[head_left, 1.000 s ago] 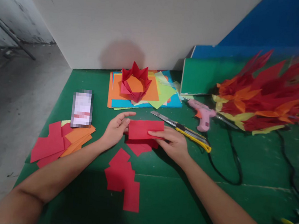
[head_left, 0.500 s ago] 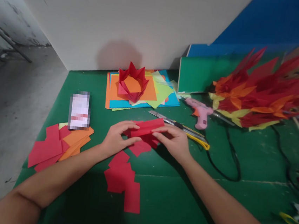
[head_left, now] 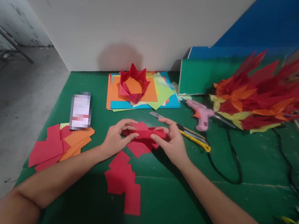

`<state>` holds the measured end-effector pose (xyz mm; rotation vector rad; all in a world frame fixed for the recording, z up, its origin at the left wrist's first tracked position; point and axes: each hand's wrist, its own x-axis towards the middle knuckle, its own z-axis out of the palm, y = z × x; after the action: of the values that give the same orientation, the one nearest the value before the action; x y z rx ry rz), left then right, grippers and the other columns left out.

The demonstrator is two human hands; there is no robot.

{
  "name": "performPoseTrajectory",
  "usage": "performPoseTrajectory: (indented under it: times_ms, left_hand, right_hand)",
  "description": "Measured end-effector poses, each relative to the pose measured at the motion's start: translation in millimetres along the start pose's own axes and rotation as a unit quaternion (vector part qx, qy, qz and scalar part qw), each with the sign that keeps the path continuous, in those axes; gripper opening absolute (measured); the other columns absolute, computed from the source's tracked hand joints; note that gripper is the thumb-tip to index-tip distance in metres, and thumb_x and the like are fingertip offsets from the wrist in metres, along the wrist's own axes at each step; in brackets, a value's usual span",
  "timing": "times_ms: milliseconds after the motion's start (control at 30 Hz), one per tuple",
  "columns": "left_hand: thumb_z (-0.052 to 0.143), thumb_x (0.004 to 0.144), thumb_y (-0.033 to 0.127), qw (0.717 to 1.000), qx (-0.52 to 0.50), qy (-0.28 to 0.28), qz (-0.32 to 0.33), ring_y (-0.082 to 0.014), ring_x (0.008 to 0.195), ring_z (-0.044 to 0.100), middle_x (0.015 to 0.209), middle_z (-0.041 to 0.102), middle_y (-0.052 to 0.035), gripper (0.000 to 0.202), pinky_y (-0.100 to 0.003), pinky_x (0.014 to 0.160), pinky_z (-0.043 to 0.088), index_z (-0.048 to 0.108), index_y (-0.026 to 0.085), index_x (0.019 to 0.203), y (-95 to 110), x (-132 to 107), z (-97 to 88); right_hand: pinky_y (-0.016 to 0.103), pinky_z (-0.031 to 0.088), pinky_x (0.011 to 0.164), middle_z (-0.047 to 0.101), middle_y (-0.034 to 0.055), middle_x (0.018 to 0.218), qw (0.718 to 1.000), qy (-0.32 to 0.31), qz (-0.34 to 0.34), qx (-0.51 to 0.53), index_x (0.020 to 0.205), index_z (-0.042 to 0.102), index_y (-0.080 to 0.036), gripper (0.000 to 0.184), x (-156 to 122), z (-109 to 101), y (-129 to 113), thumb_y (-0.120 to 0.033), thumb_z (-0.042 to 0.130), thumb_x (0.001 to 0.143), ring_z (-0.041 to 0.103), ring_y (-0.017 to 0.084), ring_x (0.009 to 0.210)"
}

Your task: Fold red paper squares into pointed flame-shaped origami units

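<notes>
A piece of folded red paper (head_left: 147,134) is stretched between my two hands, just above the table. My left hand (head_left: 121,134) pinches its left end with thumb and fingers. At the other end, my right hand (head_left: 171,140) has its thumb in front and its fingers behind the paper. Beneath it lie loose red sheets (head_left: 140,149), partly hidden by the held piece. Nearer me is a trail of small red paper pieces (head_left: 120,179). A yellow-handled utility knife (head_left: 193,134) rests right beside my right hand.
Behind my hands, a pointed red paper ring (head_left: 132,96) sits on stacked coloured sheets (head_left: 115,104). To the right are a pink glue gun (head_left: 203,117) with a black cord and a red-orange paper bouquet (head_left: 260,87). A phone (head_left: 81,110) and red and orange papers (head_left: 46,151) lie left.
The red paper has been tilted and lowered slightly, so its folded edge now faces me. My right fingers have lifted behind it. The view has shifted a little.
</notes>
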<state>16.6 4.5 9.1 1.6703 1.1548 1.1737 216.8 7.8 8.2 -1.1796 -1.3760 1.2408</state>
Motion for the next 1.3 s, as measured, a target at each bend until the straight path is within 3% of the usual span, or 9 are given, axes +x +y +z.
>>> performPoseTrajectory:
  times_ms: [67,133,300,633,900,1033,1133,1233,1300]
  left_hand:
    - [0.066,0.080,0.027,1.000,-0.009,-0.001,-0.012,-0.0145,0.082,0.070,0.095,0.069,-0.0052,0.027,-0.021,0.069,0.054,0.057,0.019,0.104,0.0,-0.5,0.4]
    - [0.066,0.080,0.027,1.000,-0.017,-0.001,-0.025,-0.0151,0.082,0.070,0.096,0.069,-0.0054,0.026,-0.022,0.071,0.055,0.057,0.019,0.103,0.4,-0.8,0.5]
    - [0.066,0.079,0.030,0.998,-0.039,-0.001,-0.058,-0.0169,0.086,0.069,0.099,0.068,-0.0062,0.026,-0.025,0.073,0.055,0.058,0.019,0.101,0.0,-0.6,0.9]
    - [0.065,0.080,0.026,0.999,-0.035,-0.008,-0.022,-0.0175,0.091,0.068,0.099,0.070,-0.0067,0.021,-0.025,0.074,0.055,0.061,0.019,0.098,-3.4,0.3,1.1]
    - [0.068,0.076,0.026,0.986,-0.107,0.006,-0.125,-0.0126,0.067,0.067,0.077,0.071,-0.0022,0.032,-0.020,0.060,0.052,0.056,0.017,0.104,3.0,3.6,0.0]
    - [0.068,0.075,0.025,0.985,-0.100,0.002,-0.141,-0.0119,0.063,0.066,0.073,0.071,-0.0015,0.031,-0.020,0.059,0.052,0.056,0.016,0.102,3.3,4.9,-1.3]
    - [0.065,0.077,0.023,0.994,-0.060,-0.012,-0.086,-0.0126,0.067,0.067,0.077,0.071,-0.0029,0.025,-0.020,0.060,0.052,0.058,0.015,0.100,1.3,3.7,-1.7]
    - [0.062,0.080,0.019,0.999,0.013,-0.021,0.024,-0.0135,0.076,0.068,0.089,0.071,-0.0057,0.020,-0.022,0.064,0.052,0.061,0.016,0.099,-0.5,1.1,-0.8]
    - [0.063,0.081,0.019,0.992,0.072,-0.028,0.099,-0.0135,0.075,0.067,0.086,0.072,-0.0051,0.014,-0.024,0.068,0.051,0.065,0.016,0.095,-0.7,-0.2,0.2]
  right_hand:
    - [0.028,0.051,0.051,0.066,-0.0007,0.080,1.000,-0.008,0.007,-0.018,0.107,0.056,-0.025,0.039,0.7,-0.5,-0.5,-0.037,0.070,0.074,0.058,0.013,0.053]
    - [0.027,0.050,0.049,0.066,0.0007,0.078,0.999,-0.002,0.009,-0.044,0.091,0.063,-0.022,0.027,1.6,-1.2,-0.8,-0.040,0.071,0.072,0.057,0.013,0.053]
    - [0.024,0.045,0.043,0.060,-0.0025,0.056,0.998,0.009,0.035,-0.044,0.067,0.062,-0.019,0.027,2.1,-1.7,-1.9,-0.043,0.074,0.068,0.051,0.010,0.043]
    - [0.023,0.044,0.042,0.062,-0.0006,0.056,0.996,0.034,0.020,-0.076,0.066,0.064,-0.018,0.028,-0.1,0.5,-5.7,-0.045,0.072,0.068,0.052,0.011,0.042]
    - [0.023,0.044,0.042,0.062,-0.0001,0.057,0.996,0.045,0.013,-0.078,0.067,0.063,-0.018,0.028,-1.5,2.1,-4.5,-0.045,0.071,0.070,0.053,0.011,0.042]
    - [0.023,0.043,0.043,0.060,-0.0015,0.055,0.994,0.046,-0.008,-0.104,0.067,0.063,-0.018,0.025,-1.9,0.9,-2.5,-0.041,0.070,0.072,0.052,0.010,0.042]
    - [0.023,0.043,0.044,0.060,-0.0018,0.054,0.990,0.040,-0.036,-0.132,0.068,0.063,-0.018,0.020,-2.1,0.3,-2.1,-0.037,0.068,0.074,0.052,0.010,0.043]
    - [0.023,0.044,0.047,0.064,-0.0003,0.060,0.982,0.031,-0.072,-0.172,0.068,0.063,-0.019,0.016,-2.5,1.5,-2.9,-0.033,0.066,0.076,0.055,0.011,0.047]
    - [0.024,0.044,0.049,0.066,0.0005,0.063,0.975,0.015,-0.097,-0.199,0.069,0.063,-0.020,0.013,-3.2,3.0,-3.5,-0.030,0.065,0.077,0.057,0.012,0.051]
